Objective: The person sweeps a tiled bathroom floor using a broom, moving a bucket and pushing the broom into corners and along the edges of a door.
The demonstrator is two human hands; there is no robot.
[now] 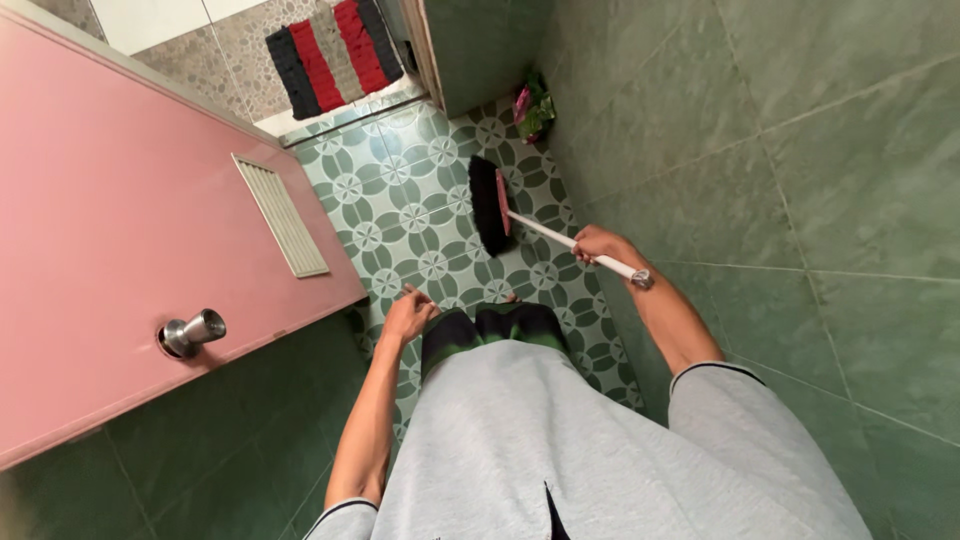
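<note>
**Broom held by right hand, head resting on patterned floor**

Right hand [600, 243] wrapped shut around the white handle of the broom [560, 238], near its capped end. Long axis running from that hand leftward and farther, down to the black bristle head on the patterned floor tiles [400, 200]. Left hand [408, 315] loose, fingers half spread, holding nothing, near the dark shorts. Pink door [120, 230] at left, striped mat [330, 50] far beyond.

Glossy green wall tiles [800, 150], patterned glazed floor [420, 200], smooth matt pink door [110, 220] with polished metal knob [192, 331], stiff black broom [487, 205] bristles, woven cloth mat [335, 50].
</note>
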